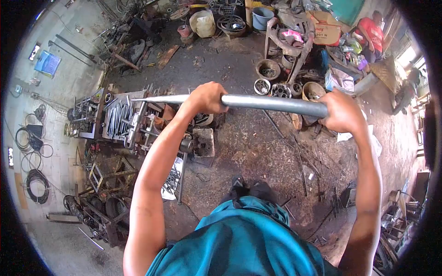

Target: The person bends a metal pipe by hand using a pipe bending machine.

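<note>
Teal shirt (239, 239) fills the bottom of my view, and both bare arms reach forward to a grey pipe (271, 103) held level out in front, above the dirt floor (248, 147). Left hand (207, 97) and right hand (343, 112) each wrap their fingers tightly around it. They sit well apart, which I judge steadies its length, and its tapered tip points left over a cluttered bench (119, 122).
</note>
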{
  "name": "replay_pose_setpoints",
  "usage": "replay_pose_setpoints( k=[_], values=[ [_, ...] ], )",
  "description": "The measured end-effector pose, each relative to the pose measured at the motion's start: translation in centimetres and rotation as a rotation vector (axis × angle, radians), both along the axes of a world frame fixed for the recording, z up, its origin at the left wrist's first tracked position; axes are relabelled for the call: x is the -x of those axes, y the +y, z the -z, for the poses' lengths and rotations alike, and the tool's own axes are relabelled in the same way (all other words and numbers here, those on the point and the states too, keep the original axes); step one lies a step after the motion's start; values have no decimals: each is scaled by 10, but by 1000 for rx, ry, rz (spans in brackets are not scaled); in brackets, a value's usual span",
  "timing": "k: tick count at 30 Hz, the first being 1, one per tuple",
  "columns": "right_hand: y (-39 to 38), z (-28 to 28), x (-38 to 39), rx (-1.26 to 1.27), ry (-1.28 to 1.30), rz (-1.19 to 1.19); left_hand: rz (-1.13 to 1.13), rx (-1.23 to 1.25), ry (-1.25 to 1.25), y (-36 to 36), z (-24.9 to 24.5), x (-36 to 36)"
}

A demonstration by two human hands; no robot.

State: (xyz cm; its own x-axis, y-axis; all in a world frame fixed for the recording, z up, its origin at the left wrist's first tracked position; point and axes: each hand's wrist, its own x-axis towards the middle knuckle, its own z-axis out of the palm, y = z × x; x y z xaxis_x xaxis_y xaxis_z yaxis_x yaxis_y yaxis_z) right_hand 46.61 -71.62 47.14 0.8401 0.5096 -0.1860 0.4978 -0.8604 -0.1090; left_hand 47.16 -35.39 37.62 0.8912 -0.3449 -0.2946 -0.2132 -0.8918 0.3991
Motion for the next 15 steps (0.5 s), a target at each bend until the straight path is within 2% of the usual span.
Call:
replay_pose_setpoints(
  k=[4,7,9,10,11,12,14,15],
  values=[
    [-1,-2,-1,-25,42,-8,9,-6,-113,2,9,0],
    [-4,7,9,-61,-144,-101,-11,-20,-176,3,17,2],
    [1,3,17,-28,-109,-36,-8,-16,-175,5,24,1],
    [-6,15,23,-59,-329,-134,20,-41,-240,4,25,3],
    [-5,22,26,-53,-309,-131,49,-67,-300,4,27,4],
    [-4,20,24,-9,-204,-75,36,-12,-258,5,28,4],
    [-1,4,10,80,21,32,14,-84,-143,0,16,3],
    [1,5,15,131,-107,4,11,-98,-77,2,19,-2]
  ],
)
